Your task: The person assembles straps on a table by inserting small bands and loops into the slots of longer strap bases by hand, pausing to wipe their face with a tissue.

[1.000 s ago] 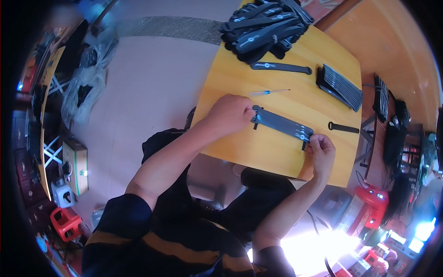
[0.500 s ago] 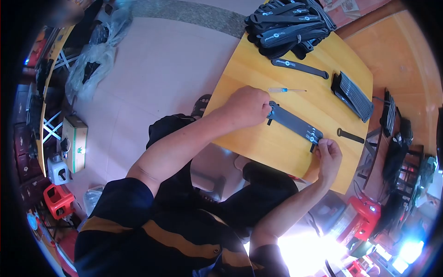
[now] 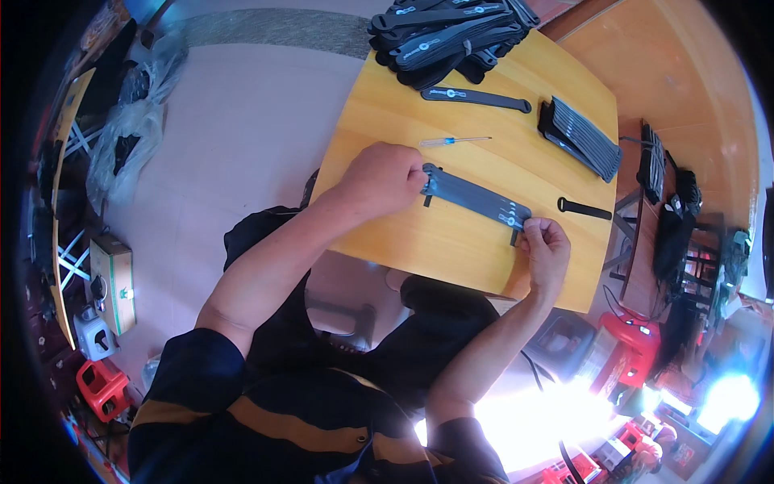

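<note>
A dark grey flat strap bundle (image 3: 476,198) with white print near its right end lies stretched out over the table. My left hand (image 3: 383,177) is closed in a fist at its left end, the fingertips partly hidden. At the opposite end my right hand (image 3: 550,248) pinches the bundle between thumb and fingers. Short black tabs show below it near both ends. Just above the bundle lies a screwdriver (image 3: 451,141) with a clear and blue handle. A small black strap with a loop end (image 3: 584,208) lies to the right of my right hand.
A large pile of dark printed straps (image 3: 447,40) is at the table's far end. One single strap (image 3: 476,100) lies before it. A neat stack of straps (image 3: 582,137) sits at the right edge of the wooden table (image 3: 379,234). Red stools (image 3: 103,389) stand on the floor.
The view has shifted, so the table and hands appear further left and slightly higher. Both hands keep the same hold on the strap bundle.
</note>
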`<state>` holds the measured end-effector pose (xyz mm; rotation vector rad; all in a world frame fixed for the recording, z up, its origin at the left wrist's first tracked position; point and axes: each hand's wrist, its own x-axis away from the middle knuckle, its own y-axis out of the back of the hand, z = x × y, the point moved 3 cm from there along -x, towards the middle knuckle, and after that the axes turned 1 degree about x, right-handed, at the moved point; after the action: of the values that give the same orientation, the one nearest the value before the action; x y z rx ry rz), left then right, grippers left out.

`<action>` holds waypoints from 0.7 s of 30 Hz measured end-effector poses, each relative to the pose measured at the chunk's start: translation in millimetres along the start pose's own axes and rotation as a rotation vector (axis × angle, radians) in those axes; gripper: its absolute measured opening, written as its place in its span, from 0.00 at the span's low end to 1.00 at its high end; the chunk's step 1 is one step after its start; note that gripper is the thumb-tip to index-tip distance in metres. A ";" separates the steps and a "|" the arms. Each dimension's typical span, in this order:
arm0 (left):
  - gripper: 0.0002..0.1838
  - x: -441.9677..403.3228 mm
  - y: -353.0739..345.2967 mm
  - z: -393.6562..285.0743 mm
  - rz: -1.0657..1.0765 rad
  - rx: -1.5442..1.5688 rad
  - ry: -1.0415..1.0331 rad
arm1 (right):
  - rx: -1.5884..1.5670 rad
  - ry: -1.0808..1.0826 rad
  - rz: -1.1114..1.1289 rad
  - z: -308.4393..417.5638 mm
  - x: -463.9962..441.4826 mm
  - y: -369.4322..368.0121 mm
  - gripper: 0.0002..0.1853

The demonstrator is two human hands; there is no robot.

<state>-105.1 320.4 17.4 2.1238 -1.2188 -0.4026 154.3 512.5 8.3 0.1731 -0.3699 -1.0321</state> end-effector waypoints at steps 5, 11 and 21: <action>0.11 -0.2 0.8 -0.9 0.001 -0.012 -0.015 | 0.017 0.010 -0.014 1.5 0.5 -2.4 0.08; 0.10 -0.7 1.1 -0.4 -0.002 -0.018 -0.013 | 0.047 -0.009 -0.032 5.3 1.1 -5.5 0.08; 0.10 -0.6 1.3 0.4 -0.002 0.031 -0.003 | 0.061 -0.027 -0.075 7.0 0.2 -5.5 0.06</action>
<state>-106.5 320.3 17.9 2.1516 -1.2328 -0.3904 147.3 509.7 13.2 0.2299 -0.4223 -1.0985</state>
